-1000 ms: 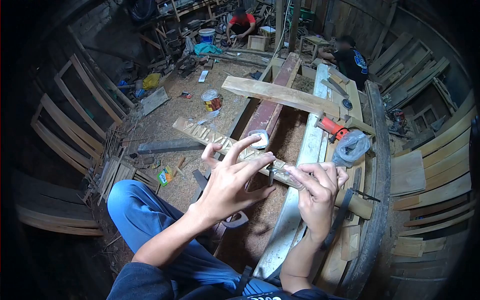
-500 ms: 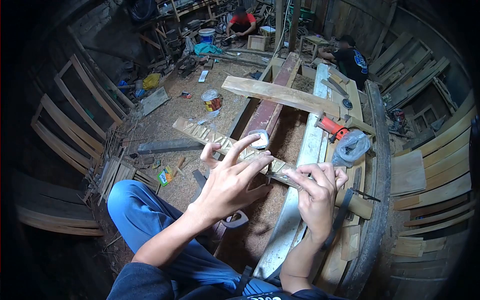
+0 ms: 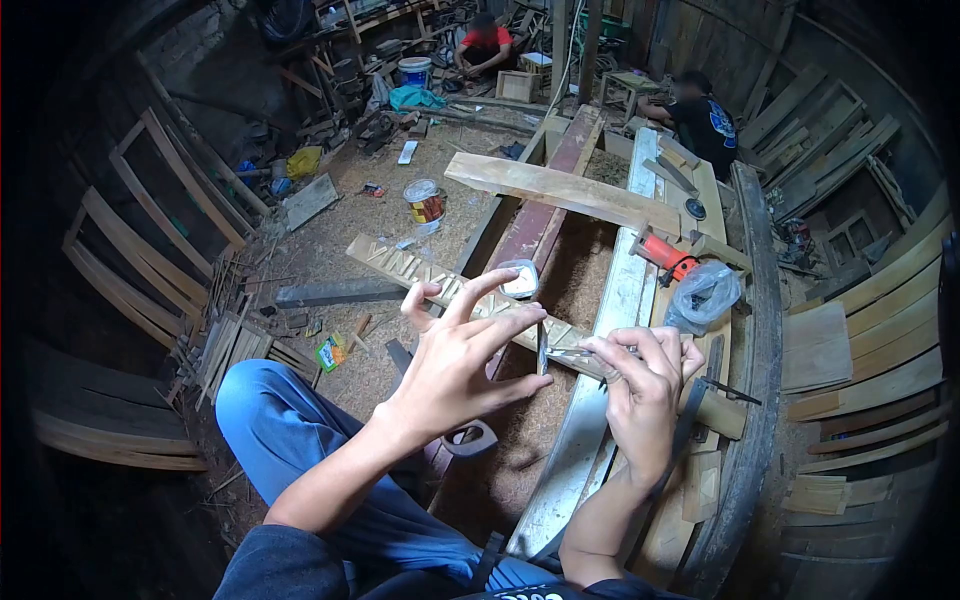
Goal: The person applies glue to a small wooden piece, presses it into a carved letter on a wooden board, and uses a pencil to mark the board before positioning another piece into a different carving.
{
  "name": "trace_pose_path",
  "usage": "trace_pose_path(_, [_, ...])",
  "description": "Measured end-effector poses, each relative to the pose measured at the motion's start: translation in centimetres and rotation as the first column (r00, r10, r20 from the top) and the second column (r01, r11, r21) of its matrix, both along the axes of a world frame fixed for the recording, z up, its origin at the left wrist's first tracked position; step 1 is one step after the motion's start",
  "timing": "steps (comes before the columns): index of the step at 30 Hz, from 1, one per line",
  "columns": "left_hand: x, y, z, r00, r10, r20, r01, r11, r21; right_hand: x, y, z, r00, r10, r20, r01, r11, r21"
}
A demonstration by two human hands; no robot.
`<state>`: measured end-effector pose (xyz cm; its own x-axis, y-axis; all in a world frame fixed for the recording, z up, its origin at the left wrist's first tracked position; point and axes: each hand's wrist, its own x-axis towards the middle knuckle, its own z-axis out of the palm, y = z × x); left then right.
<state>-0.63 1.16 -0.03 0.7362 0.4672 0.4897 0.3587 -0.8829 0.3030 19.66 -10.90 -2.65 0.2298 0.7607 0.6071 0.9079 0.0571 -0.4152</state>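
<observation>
My left hand (image 3: 455, 365) pinches a small thin strip (image 3: 543, 345) between thumb and fingertip, the strip standing upright with its other fingers spread. My right hand (image 3: 640, 385) is closed around a slim metal tool (image 3: 570, 351), whose tip points left at the strip. Most of that tool is hidden in the fingers, so I cannot tell its kind. Beneath both hands runs a long wooden board (image 3: 400, 266) with several short slats set at angles along it. Just beyond my left fingertips sits a small tub (image 3: 521, 280) with white contents.
A pale plank (image 3: 560, 190) lies across the bench beams. On the right are a red power tool (image 3: 660, 255) and a plastic bag (image 3: 705, 295). A paint can (image 3: 424, 203) stands on the sawdust-covered floor. Two people (image 3: 484, 48) crouch farther back; curved wooden pieces line both sides.
The thin strip now shows upright between my left thumb and fingertip. My right hand has shifted slightly, and its tool tip now shows beside the strip.
</observation>
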Motion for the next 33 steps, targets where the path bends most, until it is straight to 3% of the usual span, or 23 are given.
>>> trace_pose_path(6, [0.08, -0.02, -0.25, 0.999, 0.012, 0.051, -0.006, 0.994, -0.108, -0.49, 0.24, 0.52, 0.997, 0.018, -0.07, -0.014, 0.998, 0.067])
trace_pose_path(11, [0.11, -0.05, -0.18, 0.999, -0.017, 0.027, 0.019, 0.996, -0.084, -0.6, 0.29, 0.48, 0.999, -0.048, -0.011, 0.048, 0.996, 0.074])
trace_pose_path(24, [0.03, -0.14, 0.19, 0.999, -0.014, 0.037, 0.017, 0.997, -0.069, -0.17, -0.19, 0.52, 1.0, -0.005, 0.017, 0.004, 1.0, 0.028])
trace_pose_path(33, [0.13, -0.07, -0.1, 0.997, 0.01, 0.081, 0.003, 0.986, -0.164, -0.48, -0.25, 0.85, 0.996, 0.002, -0.091, 0.004, 0.998, 0.063])
